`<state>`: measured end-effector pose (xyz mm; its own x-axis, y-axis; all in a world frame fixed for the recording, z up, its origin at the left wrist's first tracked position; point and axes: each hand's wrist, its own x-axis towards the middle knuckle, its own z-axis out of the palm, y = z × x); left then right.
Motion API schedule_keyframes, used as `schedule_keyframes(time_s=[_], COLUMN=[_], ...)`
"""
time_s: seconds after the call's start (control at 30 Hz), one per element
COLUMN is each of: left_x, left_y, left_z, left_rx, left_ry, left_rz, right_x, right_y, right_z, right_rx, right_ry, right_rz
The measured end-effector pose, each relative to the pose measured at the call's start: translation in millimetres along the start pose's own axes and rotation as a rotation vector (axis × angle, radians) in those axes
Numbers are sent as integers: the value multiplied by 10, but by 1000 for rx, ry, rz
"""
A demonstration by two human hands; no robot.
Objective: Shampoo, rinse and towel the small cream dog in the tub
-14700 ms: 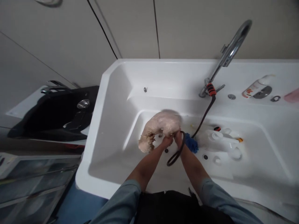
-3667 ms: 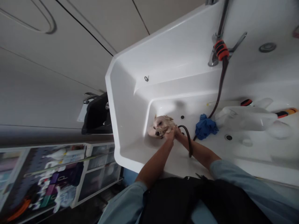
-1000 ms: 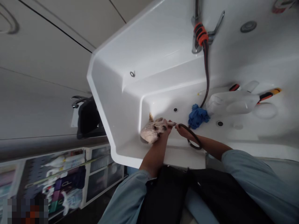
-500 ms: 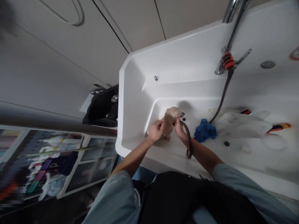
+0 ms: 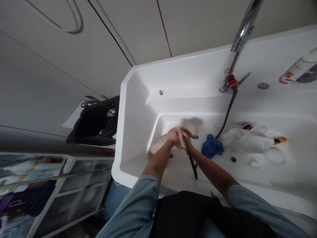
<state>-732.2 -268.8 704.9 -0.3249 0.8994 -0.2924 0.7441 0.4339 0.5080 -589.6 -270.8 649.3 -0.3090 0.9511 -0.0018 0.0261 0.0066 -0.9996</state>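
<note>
A small, wet, light-furred dog (image 5: 158,144) stands in the white tub (image 5: 131,120), its head pointing right. My right hand (image 5: 184,140) is closed around a dark brown hose (image 5: 190,160) beside the dog's neck. The hose hangs down past my right forearm, and its end is hidden between my hands. My left hand (image 5: 173,135) lies against the dog's neck and shoulder, touching my right hand. Its fingers look curled, but what they hold is covered.
A blue cloth (image 5: 212,146) lies in the tub, right of the dog. Near it are a clear plastic bottle (image 5: 247,140) and a drain hole (image 5: 233,159). The chrome tap (image 5: 241,36) carries an orange hose connector (image 5: 232,81). A black basin (image 5: 96,122) and shelving (image 5: 71,188) stand left.
My left hand has moved right and up to meet my right hand. The dog's head has shifted slightly right and down. The view has tilted, bringing a white spray can in at right.
</note>
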Motion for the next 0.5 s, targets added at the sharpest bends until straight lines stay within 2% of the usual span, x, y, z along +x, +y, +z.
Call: schedule_keyframes(time_s=[0.07,0.17,0.3,0.4,0.5], left_x=[-21,-28,-82,-289,-544], left_y=[12,54,79,34,29], left_z=[32,84,212,428,764], left_rx=[-16,-4,-4,-194,-466], left_ry=[-24,-79,-94,-67,-148], left_rz=[42,109,163,256,288], right_x=[-22,-251,-549,-636,-670], right_y=[69,262,433,484,536], right_z=[-114,-321,-622,-827,-1033], right_rx=[-16,-54,-115,-156,-175], right_ry=[29,105,153,94,39], right_rz=[70,152,106,102,81])
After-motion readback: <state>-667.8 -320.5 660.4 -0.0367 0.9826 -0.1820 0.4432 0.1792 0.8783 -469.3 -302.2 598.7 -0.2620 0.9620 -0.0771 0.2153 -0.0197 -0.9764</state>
